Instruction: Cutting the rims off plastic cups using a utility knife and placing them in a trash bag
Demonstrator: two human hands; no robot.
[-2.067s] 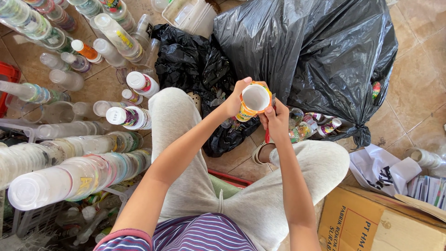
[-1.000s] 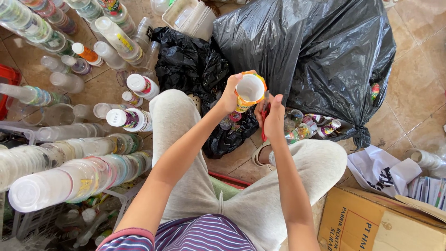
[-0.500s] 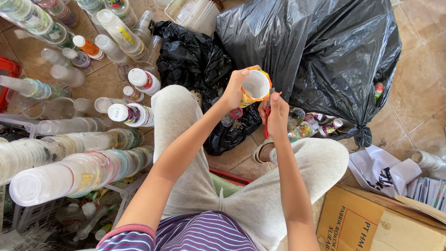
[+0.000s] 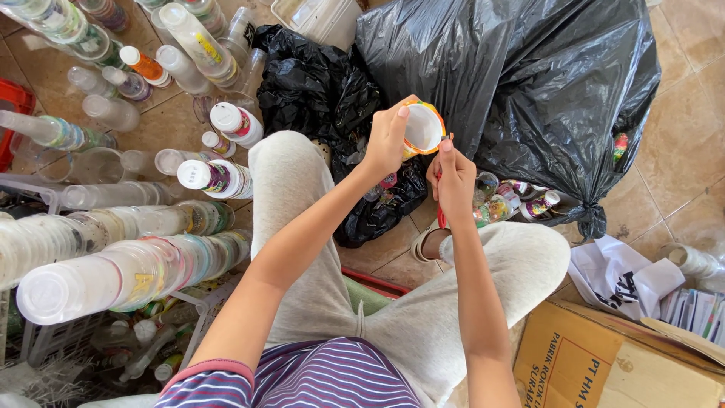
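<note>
1. Working on the label of one cup: left hand [image 4: 387,143] lifts a small white cup [image 4: 421,130] with an orange-yellow band over the knees, in front of the big black bag [image 4: 529,91]. Fingers closed around its side, thumb near the rim, open mouth turned to the camera.
2. Right hand [image 4: 453,177] just beside the cup, fingers closed on a thin red tool [image 4: 441,221] (cutter or scissors, cannot tell). Its upper tip seems to touch the band at the cup's right edge.
3. By judgement, still in the middle of the step: band still on the cup. Calls for a steady left grip and a shallow, controlled stroke of the tool, kept away from the left thumb.
4. Inside the cup: looks empty and white, nothing visible.
5. Big black bag: knotted at the lower right, torn or open low down, with several small labelled cups [image 4: 521,200] showing there beside the right hand.
6. Smaller black bag [image 4: 317,83] behind the left knee: crumpled, contents hidden.
7. On the floor [image 4: 680,151] at the left: long rows of stacked clear cups [image 4: 128,272] lying on their side, and small bottles with white caps [image 4: 226,177], apparently empty.
8. Cardboard box [image 4: 596,363] at the lower right: flap partly open, inside not visible.
</note>
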